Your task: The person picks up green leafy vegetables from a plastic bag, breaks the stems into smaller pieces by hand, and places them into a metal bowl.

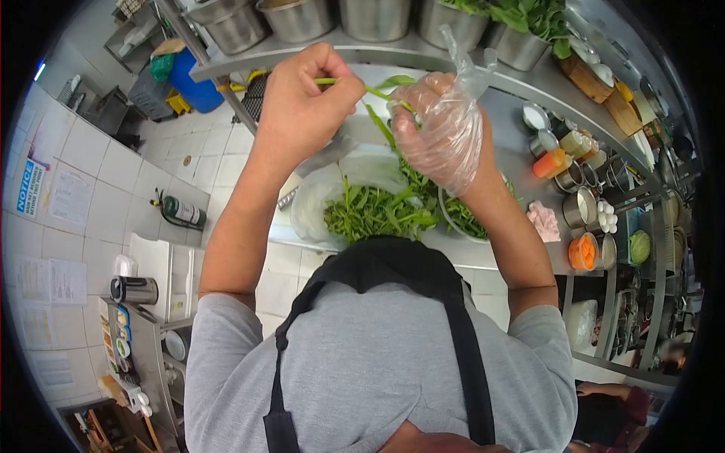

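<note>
My left hand (pixel 313 102) is raised over the counter, its thumb and fingers pinching one end of a leafy green stem (pixel 375 92). Around the other end close the fingers of my right hand (pixel 445 132), which wears a clear plastic glove. Leaves hang from the stem between the two hands. Below them, a heap of leafy greens (pixel 377 211) lies in an open clear plastic bag (pixel 306 211). Partly hidden under my right forearm is a round bowl (pixel 447 219) with more greens in it.
Steel pots (pixel 375 16) line the shelf above the counter, one filled with greens. To the right stand sauce bottles (pixel 551 162), steel containers (pixel 580 208), eggs (pixel 606 217) and an orange tub (pixel 582 251). A pink cloth (pixel 544 221) lies near the counter's edge.
</note>
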Motion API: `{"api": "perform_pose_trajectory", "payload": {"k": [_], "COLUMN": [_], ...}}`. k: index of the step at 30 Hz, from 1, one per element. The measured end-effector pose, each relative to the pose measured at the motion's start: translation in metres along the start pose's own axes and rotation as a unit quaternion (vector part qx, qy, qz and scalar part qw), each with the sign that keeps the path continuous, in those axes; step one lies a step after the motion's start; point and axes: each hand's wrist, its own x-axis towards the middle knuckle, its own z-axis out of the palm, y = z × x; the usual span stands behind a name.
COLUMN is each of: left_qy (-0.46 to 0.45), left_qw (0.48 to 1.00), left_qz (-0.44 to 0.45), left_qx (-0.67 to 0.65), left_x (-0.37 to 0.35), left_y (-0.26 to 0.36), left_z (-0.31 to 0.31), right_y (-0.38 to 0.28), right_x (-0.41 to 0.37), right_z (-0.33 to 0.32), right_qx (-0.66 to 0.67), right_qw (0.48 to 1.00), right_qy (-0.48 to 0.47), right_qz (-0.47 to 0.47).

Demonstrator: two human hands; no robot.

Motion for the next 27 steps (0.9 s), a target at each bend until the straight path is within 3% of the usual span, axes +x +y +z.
{"api": "perform_pose_trajectory", "payload": {"k": [1,3,4,5,7,9,10,11,14,16,17,19,20,22,23,24,25,27], "left_qy": [0.000,-0.031,-0.096,-0.096,-0.122,-0.190,-0.238,-0.240,-0.233,-0.218,-0.223,-0.160,-0.122,-0.128,-0.134,-0.124,-0.124,-0.074], "left_qw": [1.000,0.994,0.993,0.993,0.989,0.978,0.966,0.965,0.954,0.920,0.919,0.912,0.943,0.948,0.953,0.946,0.947,0.949], "left_qz": [-0.014,-0.025,-0.038,-0.048,-0.068,-0.085,-0.095,-0.101,-0.192,-0.325,-0.325,-0.343,-0.275,-0.265,-0.255,-0.298,-0.296,-0.269], "left_qx": [-0.002,-0.103,-0.060,-0.054,-0.038,0.010,0.043,0.041,-0.007,0.001,0.003,0.157,0.141,0.120,0.096,0.032,0.033,-0.150], "left_x": [-0.004,-0.018,-0.031,-0.049,-0.106,-0.150,-0.166,-0.173,-0.184,-0.173,-0.166,-0.155,-0.158,-0.148,-0.144,-0.132,-0.120,-0.095], "left_y": [-0.009,-0.038,-0.057,-0.085,-0.144,-0.189,-0.200,-0.208,-0.227,-0.238,-0.232,-0.218,-0.231,-0.235,-0.234,-0.217,-0.199,-0.163], "left_z": [0.006,0.021,0.025,0.044,0.087,0.097,0.096,0.091,0.055,0.022,0.017,0.012,0.023,0.035,0.039,0.037,0.030,0.008], "right_y": [0.001,0.007,0.018,0.034,0.115,0.133,0.119,0.108,0.109,0.098,0.090,0.075,0.067,0.050,0.043,0.042,0.047,0.063], "right_x": [-0.006,-0.027,-0.042,-0.057,-0.163,-0.212,-0.218,-0.216,-0.218,-0.210,-0.206,-0.199,-0.191,-0.179,-0.172,-0.164,-0.159,-0.151], "right_z": [0.007,0.017,0.030,0.044,0.101,0.096,0.079,0.060,0.038,0.041,0.047,0.067,0.079,0.090,0.092,0.092,0.088,0.073], "right_qx": [0.006,0.018,0.093,0.159,0.021,-0.032,0.240,0.468,0.475,0.503,0.532,0.542,0.548,0.557,0.590,0.618,0.619,0.598], "right_qw": [1.000,0.999,0.970,0.906,0.975,0.987,0.908,0.681,0.672,0.663,0.657,0.658,0.660,0.661,0.608,0.553,0.554,0.642], "right_qy": [0.019,-0.034,-0.126,-0.212,-0.183,-0.158,-0.153,-0.121,-0.082,-0.099,-0.116,-0.131,-0.161,-0.190,-0.167,-0.142,-0.140,-0.112], "right_qz": [-0.012,0.029,0.183,0.329,0.124,0.014,0.306,0.551,0.562,0.545,0.522,0.507,0.488,0.466,0.505,0.540,0.539,0.467]}}
